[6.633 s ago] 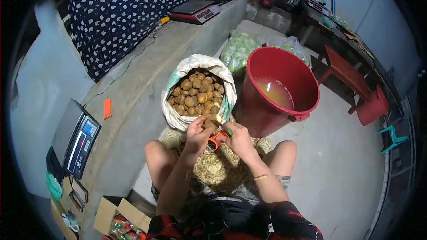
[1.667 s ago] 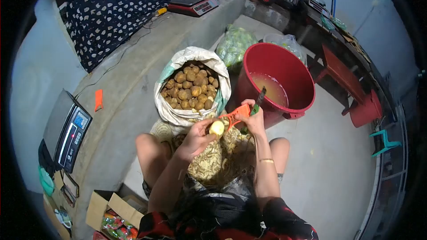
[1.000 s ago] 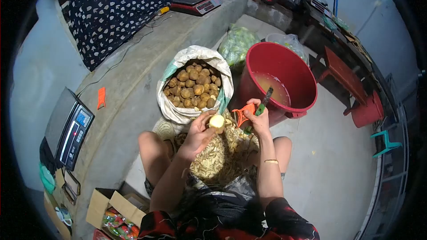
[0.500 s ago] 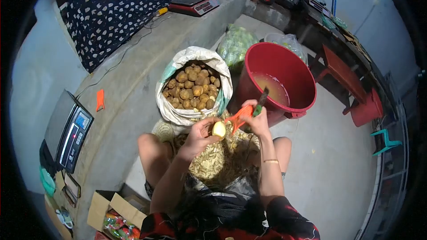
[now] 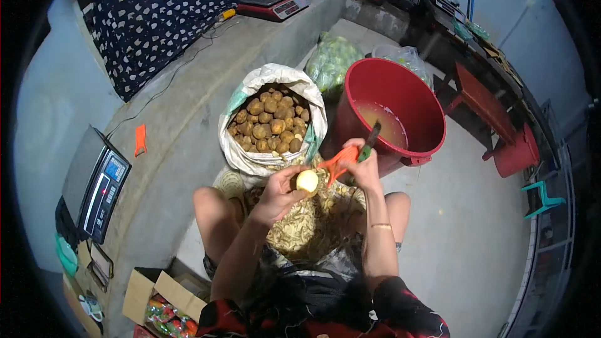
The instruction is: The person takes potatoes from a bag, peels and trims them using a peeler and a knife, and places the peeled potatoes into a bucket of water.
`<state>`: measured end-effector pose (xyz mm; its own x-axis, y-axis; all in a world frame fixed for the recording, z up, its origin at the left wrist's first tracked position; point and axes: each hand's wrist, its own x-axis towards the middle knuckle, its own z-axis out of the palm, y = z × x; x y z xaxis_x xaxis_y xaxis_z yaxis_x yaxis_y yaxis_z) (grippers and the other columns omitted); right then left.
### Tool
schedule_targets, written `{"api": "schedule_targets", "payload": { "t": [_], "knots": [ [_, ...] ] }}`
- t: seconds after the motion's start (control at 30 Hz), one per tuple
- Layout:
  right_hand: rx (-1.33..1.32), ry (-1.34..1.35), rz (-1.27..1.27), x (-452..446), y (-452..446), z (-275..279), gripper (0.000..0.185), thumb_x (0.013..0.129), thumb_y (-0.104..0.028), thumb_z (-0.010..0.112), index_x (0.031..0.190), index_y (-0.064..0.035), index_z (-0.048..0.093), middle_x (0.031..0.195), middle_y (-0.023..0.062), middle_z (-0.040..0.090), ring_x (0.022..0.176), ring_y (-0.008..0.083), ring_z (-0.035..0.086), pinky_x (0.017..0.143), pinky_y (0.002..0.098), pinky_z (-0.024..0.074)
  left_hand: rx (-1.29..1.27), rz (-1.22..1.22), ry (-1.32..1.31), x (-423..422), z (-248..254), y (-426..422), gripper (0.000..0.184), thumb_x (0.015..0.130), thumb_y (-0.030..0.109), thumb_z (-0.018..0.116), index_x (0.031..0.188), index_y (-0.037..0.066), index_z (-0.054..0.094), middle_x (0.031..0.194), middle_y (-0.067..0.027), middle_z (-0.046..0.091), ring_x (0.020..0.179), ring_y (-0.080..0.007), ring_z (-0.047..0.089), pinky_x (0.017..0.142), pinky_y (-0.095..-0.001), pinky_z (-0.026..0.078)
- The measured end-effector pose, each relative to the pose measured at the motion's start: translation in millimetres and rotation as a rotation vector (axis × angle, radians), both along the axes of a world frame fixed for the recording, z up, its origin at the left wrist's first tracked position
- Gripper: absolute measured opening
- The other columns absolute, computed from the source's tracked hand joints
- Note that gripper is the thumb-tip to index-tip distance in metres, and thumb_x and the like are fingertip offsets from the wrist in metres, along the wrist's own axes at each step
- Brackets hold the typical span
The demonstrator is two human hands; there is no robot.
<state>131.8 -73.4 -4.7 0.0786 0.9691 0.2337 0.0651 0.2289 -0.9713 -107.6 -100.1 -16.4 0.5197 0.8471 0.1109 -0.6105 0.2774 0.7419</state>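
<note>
A pale, peeled potato [image 5: 307,181] sits in the fingers of my left hand [image 5: 273,199], above a heap of peelings [image 5: 293,228] between my legs. My right hand [image 5: 364,170] is closed around an orange peeler [image 5: 340,161], whose head points at the potato with a small gap between them. The same hand also carries a knife [image 5: 373,136] with a green handle, its dark blade pointing up and away. Just beyond my hands, a white sack [image 5: 233,158] stands with its mouth rolled back, full of brown unpeeled potatoes [image 5: 269,122].
A large red tub [image 5: 432,109] with cloudy water stands beyond my right hand. Behind it are bags of green vegetables [image 5: 335,66]. On the ledge at left lie another orange peeler [image 5: 140,140] and a scale [image 5: 103,184]. An opened cardboard box [image 5: 178,294] is at lower left.
The potato has turned in my left fingers and now shows a rounder face. My right hand, with the peeler and knife, has shifted only slightly.
</note>
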Motion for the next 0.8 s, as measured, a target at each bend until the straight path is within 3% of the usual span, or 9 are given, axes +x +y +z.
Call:
{"api": "schedule_targets", "payload": {
  "t": [0.07, 0.2, 0.23, 0.3, 0.37, 0.43, 0.57, 0.7, 0.8],
  "knots": [
    [0.148, -0.206, 0.154, -11, -5, 9, 0.035, 0.07, -0.002, 0.081, 0.098, -0.003, 0.06, 0.084, 0.0005, 0.061, 0.073, 0.0082, 0.057, 0.066, 0.0242, 0.047, 0.113, 0.061, 0.102, 3, -1, 0, 0.05, 0.081, -0.009, 0.067, 0.127, -0.007, 0.048, 0.118, -0.0105, 0.059, 0.106, -0.0166, 0.06, 0.091, -0.0309, 0.052],
    [-0.082, 0.022, -0.101, 5, 6, -1, 0.039, 0.066, -0.002, 0.084, 0.097, -0.0037, 0.061, 0.084, -0.0007, 0.061, 0.075, 0.0071, 0.057, 0.068, 0.024, 0.0467, -0.046, -0.069, -0.06, -3, 7, -2, 0.052, 0.079, -0.008, 0.07, 0.126, -0.007, 0.048, 0.119, -0.0107, 0.058, 0.107, -0.0159, 0.059, 0.095, -0.0299, 0.05],
    [-0.075, 0.022, -0.098, 2, 3, 4, 0.039, 0.066, -0.002, 0.084, 0.097, -0.0037, 0.061, 0.084, -0.0007, 0.061, 0.075, 0.0071, 0.057, 0.068, 0.024, 0.0467, -0.039, -0.066, -0.06, -1, 9, 0, 0.052, 0.079, -0.008, 0.07, 0.126, -0.007, 0.048, 0.119, -0.0107, 0.058, 0.107, -0.0159, 0.059, 0.095, -0.0299, 0.05],
    [0.026, -0.067, 0.154, -9, -8, 11, 0.036, 0.069, -0.003, 0.083, 0.096, -0.0023, 0.06, 0.083, 0.0023, 0.064, 0.074, 0.0097, 0.059, 0.068, 0.0257, 0.0489, 0.042, 0.048, 0.057, 4, 8, -2, 0.051, 0.081, -0.005, 0.07, 0.127, -0.008, 0.048, 0.12, -0.0108, 0.058, 0.107, -0.0166, 0.059, 0.096, -0.0301, 0.049],
    [0.055, -0.081, 0.128, -5, -3, -4, 0.037, 0.069, -0.003, 0.083, 0.098, -0.0024, 0.06, 0.084, 0.003, 0.065, 0.075, 0.0102, 0.06, 0.068, 0.0262, 0.0499, 0.01, 0.018, 0.035, 5, 6, -6, 0.051, 0.081, -0.006, 0.07, 0.127, -0.008, 0.047, 0.121, -0.0113, 0.058, 0.108, -0.0169, 0.059, 0.096, -0.0305, 0.049],
    [-0.174, 0.082, -0.063, 8, 7, -16, 0.04, 0.068, -0.004, 0.084, 0.099, -0.0025, 0.06, 0.086, 0.0024, 0.065, 0.078, 0.0098, 0.059, 0.071, 0.0268, 0.0498, -0.023, -0.023, -0.007, 1, 8, -3, 0.053, 0.08, -0.008, 0.069, 0.128, -0.008, 0.046, 0.122, -0.0122, 0.057, 0.11, -0.0176, 0.059, 0.096, -0.0311, 0.049],
    [0.017, -0.04, 0.159, -14, -12, 19, 0.041, 0.066, -0.007, 0.086, 0.098, -0.0042, 0.061, 0.087, 0.0004, 0.061, 0.078, 0.0087, 0.057, 0.072, 0.0258, 0.0474, 0.037, 0.016, 0.053, 2, -2, 0, 0.051, 0.082, -0.007, 0.068, 0.128, -0.008, 0.045, 0.12, -0.0109, 0.058, 0.11, -0.0176, 0.059, 0.096, -0.0313, 0.05],
    [-0.12, 0.034, -0.047, 1, 2, 1, 0.037, 0.069, -0.001, 0.081, 0.099, -0.0015, 0.06, 0.087, 0.0034, 0.064, 0.079, 0.011, 0.061, 0.071, 0.0255, 0.051, -0.081, -0.045, -0.07, 1, 3, -3, 0.053, 0.081, -0.009, 0.068, 0.129, -0.007, 0.045, 0.119, -0.0109, 0.057, 0.11, -0.0165, 0.058, 0.093, -0.0301, 0.051],
    [0.02, -0.025, 0.111, -11, -8, 12, 0.038, 0.068, -0.001, 0.082, 0.099, -0.002, 0.06, 0.086, 0.0018, 0.064, 0.078, 0.0093, 0.059, 0.071, 0.0245, 0.0498, -0.053, -0.024, -0.042, 2, 4, 0, 0.053, 0.08, -0.008, 0.067, 0.129, -0.005, 0.045, 0.119, -0.0102, 0.057, 0.109, -0.0169, 0.058, 0.094, -0.0304, 0.05]
  ]
}}
